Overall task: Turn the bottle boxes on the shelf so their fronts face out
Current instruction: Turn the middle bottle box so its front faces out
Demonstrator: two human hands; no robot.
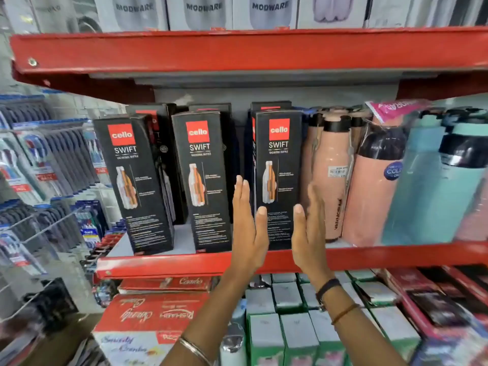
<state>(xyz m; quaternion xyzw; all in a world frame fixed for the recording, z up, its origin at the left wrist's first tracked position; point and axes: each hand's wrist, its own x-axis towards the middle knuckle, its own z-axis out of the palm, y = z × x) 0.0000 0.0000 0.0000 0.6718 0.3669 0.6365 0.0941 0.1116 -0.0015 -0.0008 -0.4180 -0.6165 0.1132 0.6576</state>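
Three black "cello SWIFT" bottle boxes stand at the front of the red shelf [163, 263]: the left box [137, 186], the middle box [206, 180] and the right box [280, 154]. All three show their printed fronts, and the left one is angled slightly. More black boxes [158, 120] stand behind them, mostly hidden. My left hand [248, 233] lies flat against the right box's left side, its thumb on the front face. On the other side my right hand [309, 233] presses in with its thumb on the front too, so the box is clasped between both palms.
Pink bottles [332, 175] stand right beside the clasped box, with teal bottles [427, 194] further right. A red upper shelf [237, 51] hangs low overhead. A toothbrush rack [47, 167] is at the left. Below the shelf lie red boxes [158, 313] and green-white boxes [287, 331].
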